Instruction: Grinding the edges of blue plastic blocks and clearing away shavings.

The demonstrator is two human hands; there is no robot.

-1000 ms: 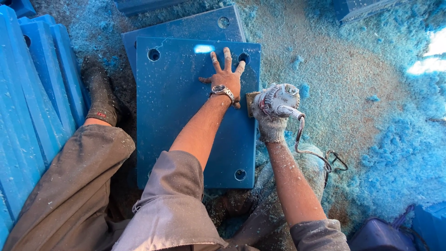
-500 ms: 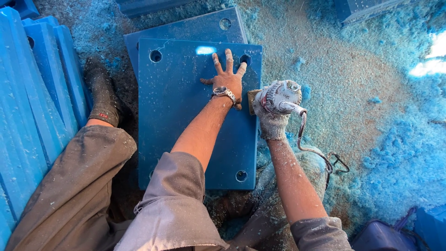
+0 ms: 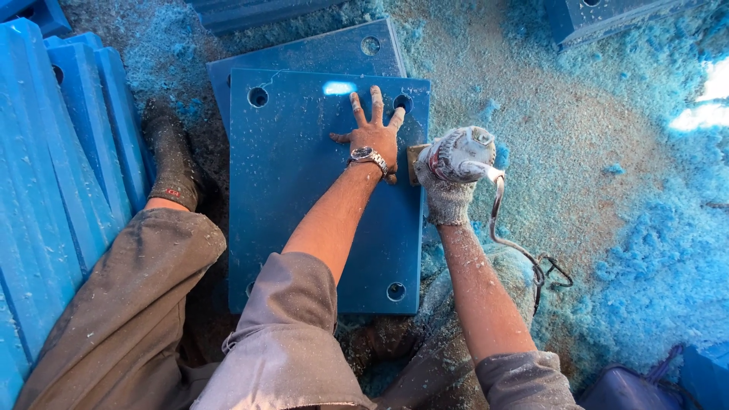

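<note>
Bare left hand point(image 3: 372, 137), fingers spread wide, presses flat on the far right part of the flat blue rectangular plastic slab with corner holes point(image 3: 304, 197). The gloved right hand point(image 3: 448, 178) is closed round a dusty handheld power trimmer point(image 3: 459, 152) at the slab's right edge; trimming that edge seems under way, calling for steady guidance along it. The slab lies on a shavings-strewn floor point(image 3: 562, 152).

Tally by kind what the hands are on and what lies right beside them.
Flat blue plates stacked on the floor: 2, top plate and lower plate
Power tools: 1, power tool in the gloved right hand
Wristwatches: 1, wristwatch on the bare left hand
Total: 4
</note>
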